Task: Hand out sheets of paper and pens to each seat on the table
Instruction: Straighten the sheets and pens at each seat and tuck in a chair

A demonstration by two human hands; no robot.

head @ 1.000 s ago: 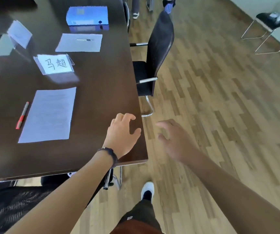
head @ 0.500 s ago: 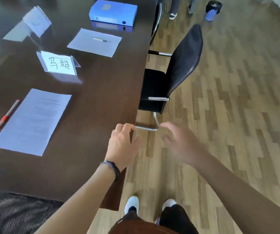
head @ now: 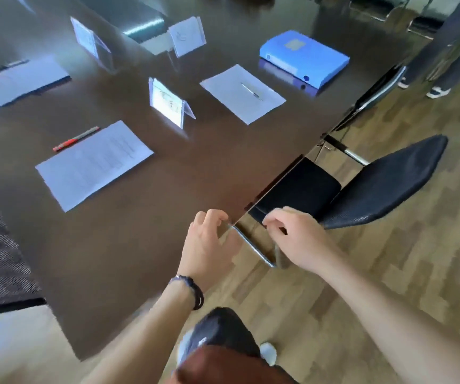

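**Reaching the table corner with nothing to hand out**

Hovering the left hand (head: 209, 245) over the corner of the glossy dark brown table (head: 129, 261), fingers loosely curled and holding nothing. Carrying the right hand (head: 295, 239) just beside it, off the table edge and above the chrome arm of the black mesh chair (head: 381, 181), fingers likewise half bent and apparently empty.

Likely trouble from here:
- Running short: no spare paper or pen visible in either hand, so probably a missed seat unless stock is fetched first.
- Knocking the right wrist against the chair arm just below it while stepping along the edge.
- Brushing the near white printed sheet (head: 93, 164) across the slick top with a careless sweep, taking the red pen (head: 76, 138) just beside it along.
- Rolling the slim silver pen (head: 251, 91) off the second white sheet (head: 242, 92), since it lies loose on top.

Already served, by the look of it: a third white sheet (head: 22, 80) far left, with a dark pen at its far edge, too blurred to confirm.

Containers: closed blue box file (head: 305, 58) beyond the second sheet, contents hidden. Clear plastic tent holder (head: 170, 102) between the two nearer sheets, holding a handwritten card.
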